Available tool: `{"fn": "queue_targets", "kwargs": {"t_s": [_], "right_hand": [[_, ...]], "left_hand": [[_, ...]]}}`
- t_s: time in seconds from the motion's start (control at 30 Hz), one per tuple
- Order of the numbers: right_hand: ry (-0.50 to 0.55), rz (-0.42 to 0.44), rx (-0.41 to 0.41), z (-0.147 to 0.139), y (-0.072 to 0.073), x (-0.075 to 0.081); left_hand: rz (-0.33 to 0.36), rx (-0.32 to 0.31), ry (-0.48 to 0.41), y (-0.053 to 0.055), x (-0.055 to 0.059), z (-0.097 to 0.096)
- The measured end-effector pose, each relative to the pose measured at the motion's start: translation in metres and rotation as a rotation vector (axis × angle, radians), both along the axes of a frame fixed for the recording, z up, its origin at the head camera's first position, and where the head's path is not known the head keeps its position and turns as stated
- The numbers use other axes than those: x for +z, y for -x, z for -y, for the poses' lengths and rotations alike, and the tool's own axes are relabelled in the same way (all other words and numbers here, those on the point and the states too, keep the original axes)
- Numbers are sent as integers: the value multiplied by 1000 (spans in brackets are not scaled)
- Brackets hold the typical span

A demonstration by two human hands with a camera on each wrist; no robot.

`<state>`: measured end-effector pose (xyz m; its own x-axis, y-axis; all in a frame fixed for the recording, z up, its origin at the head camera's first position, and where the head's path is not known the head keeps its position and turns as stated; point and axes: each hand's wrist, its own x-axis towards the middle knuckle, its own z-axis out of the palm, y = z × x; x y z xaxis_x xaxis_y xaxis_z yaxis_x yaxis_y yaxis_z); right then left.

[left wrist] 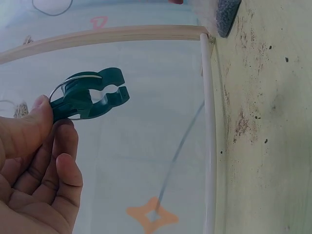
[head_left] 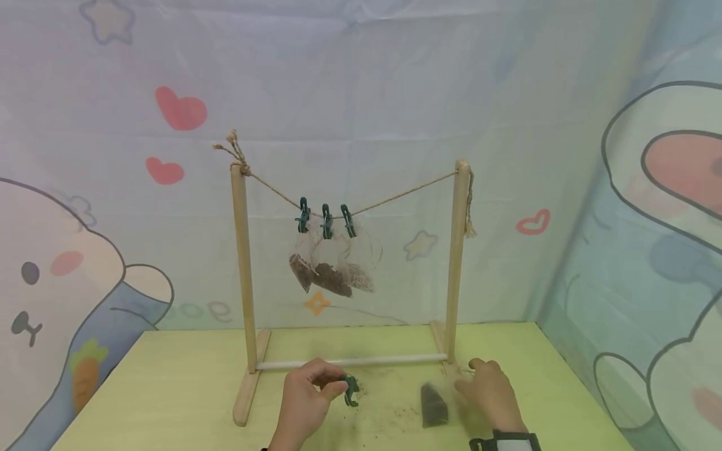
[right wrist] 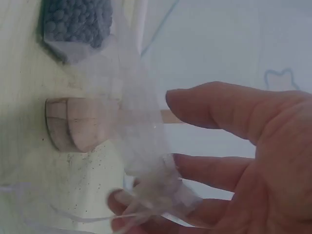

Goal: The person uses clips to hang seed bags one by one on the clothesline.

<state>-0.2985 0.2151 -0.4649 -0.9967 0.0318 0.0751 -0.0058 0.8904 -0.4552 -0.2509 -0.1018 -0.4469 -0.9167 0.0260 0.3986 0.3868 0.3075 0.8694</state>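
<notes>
My left hand (head_left: 307,401) pinches a dark green plastic clip (left wrist: 80,105) by its handle end, thumb against fingers. In the left wrist view the clip's rounded jaws point away from the hand, with nothing between them. At the right, my right hand (head_left: 492,391) holds the gathered top of a sheer drawstring bag (right wrist: 141,122) among its fingers, the thumb standing apart. Dark pellets (right wrist: 78,24) fill the bag's lower end, low over the tabletop. Its thin white strings (right wrist: 92,218) trail past the fingertips.
A wooden stand (head_left: 242,269) carries a sagging rope (head_left: 408,191). Three green clips (head_left: 327,220) hold sheer bags (head_left: 333,280) with brown and pale contents on it. A white crossbar (head_left: 389,361) joins the stand's feet. Dark crumbs (left wrist: 242,124) lie scattered on the yellow table (head_left: 186,363).
</notes>
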Motion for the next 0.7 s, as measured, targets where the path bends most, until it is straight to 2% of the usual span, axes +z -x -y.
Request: {"fn": "queue_targets", "kwargs": {"t_s": [0.27,0.4,0.57,0.7], "right_hand": [[39,82,5,0,0,2],[135,111,15,3,-3,6],[228,72,32,8,-6,13],[279,32,56,14,-9,20]], "left_hand": [[13,4,1,0,-1,0],[14,16,10,0,1,1],[-1,57,13,-1,3,0],[24,83,-8,-3,6,0]]}}
